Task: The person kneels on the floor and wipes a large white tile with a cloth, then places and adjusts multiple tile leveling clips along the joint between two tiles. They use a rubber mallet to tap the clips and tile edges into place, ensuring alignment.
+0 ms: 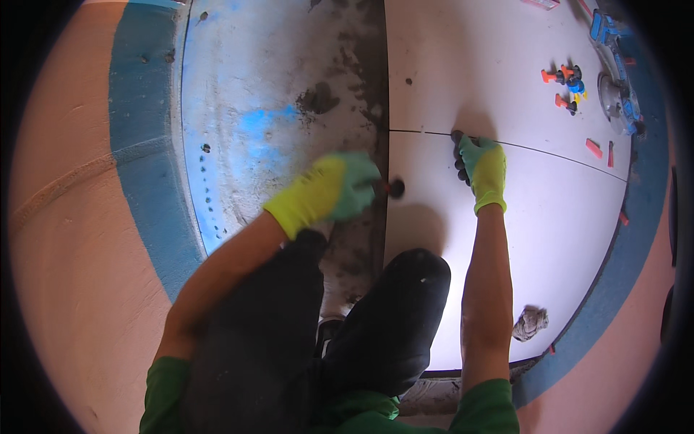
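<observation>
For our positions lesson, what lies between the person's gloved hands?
The head view shows the black-ended thing that the left hand holds, then bare pale tile before the right hand.

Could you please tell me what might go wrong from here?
The orange-and-black piece in the left hand could slip and chip or mark the white tile if it drops.

The right hand is at the joint between the white tiles; uneven pressure there might shift one out of line.

The blue tool and loose orange-and-black pieces lie toward the upper right, where a careless reach might knock them.
</observation>
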`<state>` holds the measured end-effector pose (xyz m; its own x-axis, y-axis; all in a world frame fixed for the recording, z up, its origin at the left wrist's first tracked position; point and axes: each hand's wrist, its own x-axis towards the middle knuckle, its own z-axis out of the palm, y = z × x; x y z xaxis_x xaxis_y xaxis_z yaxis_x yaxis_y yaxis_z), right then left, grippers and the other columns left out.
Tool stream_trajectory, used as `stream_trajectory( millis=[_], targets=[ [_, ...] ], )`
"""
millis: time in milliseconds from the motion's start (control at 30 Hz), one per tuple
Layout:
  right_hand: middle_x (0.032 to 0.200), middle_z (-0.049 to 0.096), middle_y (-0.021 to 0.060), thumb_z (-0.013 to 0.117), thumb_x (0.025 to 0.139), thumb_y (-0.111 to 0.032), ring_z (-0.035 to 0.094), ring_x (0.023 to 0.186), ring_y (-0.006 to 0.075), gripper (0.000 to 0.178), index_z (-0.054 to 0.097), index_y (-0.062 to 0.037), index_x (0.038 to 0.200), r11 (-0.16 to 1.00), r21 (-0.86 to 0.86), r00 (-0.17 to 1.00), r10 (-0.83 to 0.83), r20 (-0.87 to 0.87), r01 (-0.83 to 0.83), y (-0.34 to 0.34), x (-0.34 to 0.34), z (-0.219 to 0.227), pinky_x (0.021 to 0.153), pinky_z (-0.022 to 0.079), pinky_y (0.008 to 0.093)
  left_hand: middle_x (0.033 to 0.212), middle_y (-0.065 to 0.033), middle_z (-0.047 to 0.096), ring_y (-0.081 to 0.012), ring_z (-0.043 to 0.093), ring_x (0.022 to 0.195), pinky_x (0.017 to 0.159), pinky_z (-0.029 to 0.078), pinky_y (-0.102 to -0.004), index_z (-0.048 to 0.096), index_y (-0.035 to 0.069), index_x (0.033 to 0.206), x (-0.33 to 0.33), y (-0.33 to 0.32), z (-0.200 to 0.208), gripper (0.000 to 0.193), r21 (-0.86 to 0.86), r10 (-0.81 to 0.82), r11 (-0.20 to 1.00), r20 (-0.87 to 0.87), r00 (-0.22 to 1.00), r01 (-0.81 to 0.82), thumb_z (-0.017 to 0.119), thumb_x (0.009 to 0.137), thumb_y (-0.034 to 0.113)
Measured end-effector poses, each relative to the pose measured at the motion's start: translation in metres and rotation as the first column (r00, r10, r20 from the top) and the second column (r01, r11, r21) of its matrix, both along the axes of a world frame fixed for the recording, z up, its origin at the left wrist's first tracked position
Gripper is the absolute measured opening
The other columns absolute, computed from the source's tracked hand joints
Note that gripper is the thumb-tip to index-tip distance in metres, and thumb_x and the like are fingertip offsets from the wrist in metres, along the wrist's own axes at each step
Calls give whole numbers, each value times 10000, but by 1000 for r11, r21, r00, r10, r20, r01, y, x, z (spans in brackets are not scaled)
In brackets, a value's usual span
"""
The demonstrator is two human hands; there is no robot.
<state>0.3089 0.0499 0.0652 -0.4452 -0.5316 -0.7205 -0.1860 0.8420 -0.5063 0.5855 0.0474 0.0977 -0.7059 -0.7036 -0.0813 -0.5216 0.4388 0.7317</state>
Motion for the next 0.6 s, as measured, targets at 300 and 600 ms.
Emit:
stream_trajectory(
  millis=[300, 600],
  targets=[
    [582, 605, 43, 677, 957, -309, 532, 509, 138, 362, 677, -18, 742, 974, -223, 965, -93, -245, 37, 59, -53, -32, 513, 431, 321, 894, -185, 641, -398, 627, 821, 706, 508, -466, 663, 37, 848, -35, 38, -34, 147, 235, 227, 948, -31, 974, -213, 681, 897, 175],
    [1220, 710, 200, 544, 1036, -252, 681, 1113, 350, 366, 666, 5, 1267, 886, -307, 639, -17, -769, -347, 94, -146, -30, 981, 519, 408, 933, -190, 654, -404, 636, 820, 705, 501, -472, 643, 12, 863, -45, 43, -31, 124, 304, 327, 900, 5, 945, -313, 688, 889, 125]
  ],
)
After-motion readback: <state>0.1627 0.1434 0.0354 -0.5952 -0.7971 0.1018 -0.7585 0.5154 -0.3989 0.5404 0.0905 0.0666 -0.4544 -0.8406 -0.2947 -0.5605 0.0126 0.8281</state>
